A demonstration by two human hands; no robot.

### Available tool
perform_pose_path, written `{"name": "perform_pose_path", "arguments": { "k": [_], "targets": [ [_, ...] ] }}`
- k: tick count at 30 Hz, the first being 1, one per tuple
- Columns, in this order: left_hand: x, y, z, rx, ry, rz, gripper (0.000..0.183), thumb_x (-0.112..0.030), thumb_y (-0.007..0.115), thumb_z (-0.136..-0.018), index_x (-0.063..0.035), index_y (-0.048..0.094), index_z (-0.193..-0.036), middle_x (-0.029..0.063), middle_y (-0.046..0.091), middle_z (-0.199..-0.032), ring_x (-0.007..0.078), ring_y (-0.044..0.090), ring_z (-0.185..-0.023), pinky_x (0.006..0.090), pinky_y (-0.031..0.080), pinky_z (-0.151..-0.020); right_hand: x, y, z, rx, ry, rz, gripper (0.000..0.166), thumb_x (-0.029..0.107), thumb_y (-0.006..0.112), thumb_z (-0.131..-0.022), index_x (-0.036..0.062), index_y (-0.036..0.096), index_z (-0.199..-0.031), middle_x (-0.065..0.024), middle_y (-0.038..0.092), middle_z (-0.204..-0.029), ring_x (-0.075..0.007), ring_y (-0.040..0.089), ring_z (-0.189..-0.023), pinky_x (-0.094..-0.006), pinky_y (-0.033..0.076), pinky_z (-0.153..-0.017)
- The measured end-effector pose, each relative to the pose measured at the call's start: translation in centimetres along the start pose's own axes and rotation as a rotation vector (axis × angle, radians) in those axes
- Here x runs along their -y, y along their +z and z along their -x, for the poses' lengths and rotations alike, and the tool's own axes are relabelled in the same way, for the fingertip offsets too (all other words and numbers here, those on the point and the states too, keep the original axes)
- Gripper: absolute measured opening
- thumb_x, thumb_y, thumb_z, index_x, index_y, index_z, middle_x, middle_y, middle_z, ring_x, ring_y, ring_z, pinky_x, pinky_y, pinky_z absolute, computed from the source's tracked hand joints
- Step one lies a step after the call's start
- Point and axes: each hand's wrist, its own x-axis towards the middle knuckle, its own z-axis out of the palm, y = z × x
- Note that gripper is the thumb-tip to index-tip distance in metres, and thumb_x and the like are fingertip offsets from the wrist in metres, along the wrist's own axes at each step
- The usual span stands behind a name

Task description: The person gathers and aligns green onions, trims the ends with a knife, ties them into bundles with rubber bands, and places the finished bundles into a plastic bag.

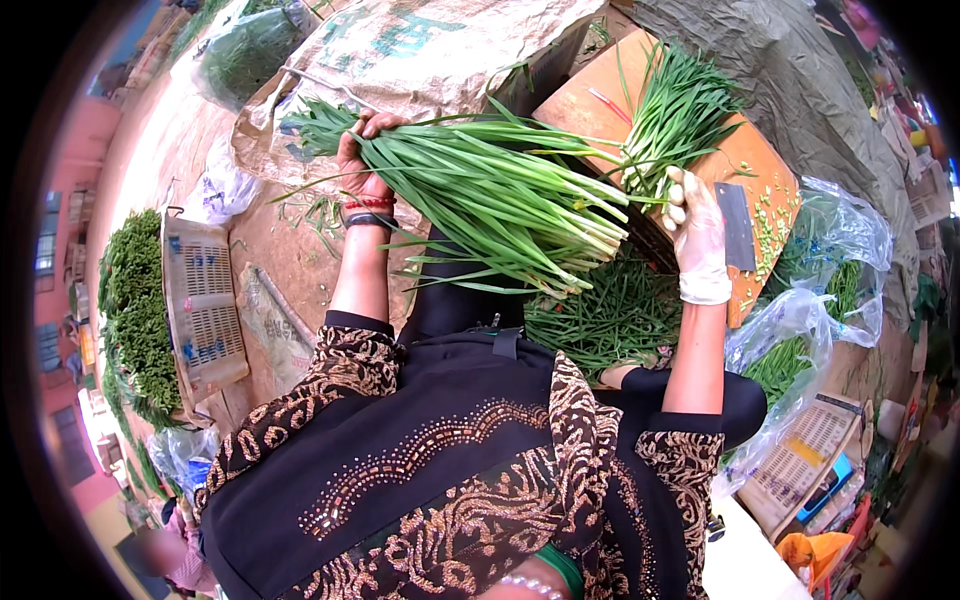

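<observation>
My left hand [365, 154] is bare, with bands at the wrist. It grips a large bunch of garlic chives [487, 180] around the leaves, their pale cut ends pointing right. My right hand [694, 206] wears a thin translucent glove and has its fingers curled at the white ends of a smaller chive bunch [675, 112]. A thin stalk runs to those fingertips. That smaller bunch lies on a wooden cutting board [574, 109]. Beside the glove, a cleaver [735, 225] rests flat on the board among chopped stem pieces [769, 225].
Loose chive leaves [607, 315] heap below the board. Clear plastic bags [787, 330] with greens are at the right. A large woven sack [442, 60] lies ahead. On the left, a plastic crate [206, 292] stands against piled greens [139, 315]. Another person [187, 547] is at lower left.
</observation>
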Motion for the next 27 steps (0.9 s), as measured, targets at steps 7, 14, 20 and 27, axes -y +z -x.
{"name": "perform_pose_path", "arguments": {
  "k": [7,14,20,27],
  "targets": [
    [0.9,0.6,-0.7,0.04,-0.022,-0.111,0.027,-0.001,0.068,-0.076,-0.0058,0.055,-0.099,-0.001,0.049,-0.077,0.0166,0.049,-0.084,0.0341,0.035,-0.097,0.1,3.7,-4.0,0.179,0.119,0.999,0.053,0.052,0.071,-0.081,-0.0003,0.068,-0.089,-0.0093,0.065,-0.079,-0.0184,0.057,-0.074,-0.0323,0.046,-0.073],
    [1.5,1.5,-0.2,0.053,0.003,-0.194,0.027,-0.004,0.07,-0.077,-0.0061,0.055,-0.101,-0.0013,0.051,-0.078,0.0167,0.051,-0.087,0.0344,0.033,-0.099,3.4,0.6,-0.7,0.029,0.126,0.807,0.034,0.04,0.067,-0.089,0.006,0.068,-0.088,0.0046,0.055,-0.068,-0.0041,0.045,-0.058,-0.0215,0.036,-0.052],
    [0.8,0.6,-0.3,0.005,0.012,-0.158,0.03,-0.004,0.072,-0.077,-0.0043,0.056,-0.103,-0.001,0.052,-0.079,0.0168,0.051,-0.088,0.0366,0.034,-0.099,5.2,5.0,0.0,0.128,-0.394,0.797,0.016,0.019,0.071,-0.087,0.0078,0.062,-0.092,0.0013,0.059,-0.076,-0.0074,0.052,-0.061,-0.0252,0.044,-0.056],
    [0.9,0.6,-0.4,-0.087,-0.018,-0.061,0.035,-0.003,0.069,-0.08,0.0017,0.055,-0.112,-0.0004,0.053,-0.083,0.017,0.05,-0.094,0.0351,0.035,-0.101,1.4,10.5,-2.4,0.273,-0.908,1.585,0.03,0.015,0.077,-0.075,0.0131,0.057,-0.097,-0.0081,0.057,-0.087,-0.028,0.062,-0.078,-0.0388,0.051,-0.068]
  ]
}}
